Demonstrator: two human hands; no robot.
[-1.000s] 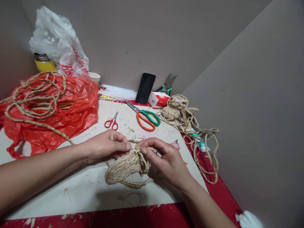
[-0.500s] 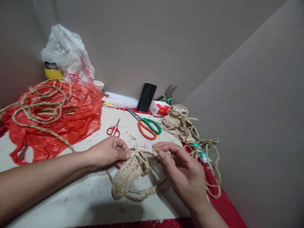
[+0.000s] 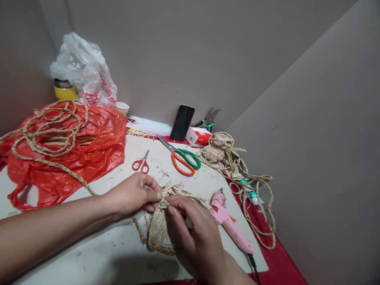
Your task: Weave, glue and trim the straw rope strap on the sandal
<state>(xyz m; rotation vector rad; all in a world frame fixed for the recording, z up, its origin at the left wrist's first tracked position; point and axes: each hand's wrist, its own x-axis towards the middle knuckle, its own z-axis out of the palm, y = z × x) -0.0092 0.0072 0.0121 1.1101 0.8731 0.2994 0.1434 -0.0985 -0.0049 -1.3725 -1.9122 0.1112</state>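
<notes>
Bag lettering: I see red characters on the white plastic bag (image 3: 78, 59), too creased to read from here.
Box print: the red-and-white carton (image 3: 203, 137) stands at the board's far edge; I can't make out its wording.
Far edge: the smartphone (image 3: 182, 122) leans there, screen dark, with clear sticks (image 3: 151, 126) to its left.
Right edge: the pink glue gun (image 3: 227, 221) lies along it, nozzle toward the far edge, cord crossing the near edge by the right corner; braided straw bundles (image 3: 221, 146) spill over beyond.
Left side: the red plastic bag (image 3: 109, 146) covers the far left corner.
Open room: I have bare white board (image 3: 103, 241) near the near edge, left of centre; the large scissors (image 3: 185, 162) and red-handled scissors (image 3: 141, 164) lie beyond the hands.
Braided straw piece: held over the board's middle; pale tan, tightly ridged (image 3: 158, 227), rounded at its lower end, cord loops hanging about it.
Left fingers: on the left hand (image 3: 142, 194), thumb and forefinger pinch its upper edge.
Right fingers: on the right hand (image 3: 198, 229), thumb and forefinger are narrow, gripping its top.
</notes>
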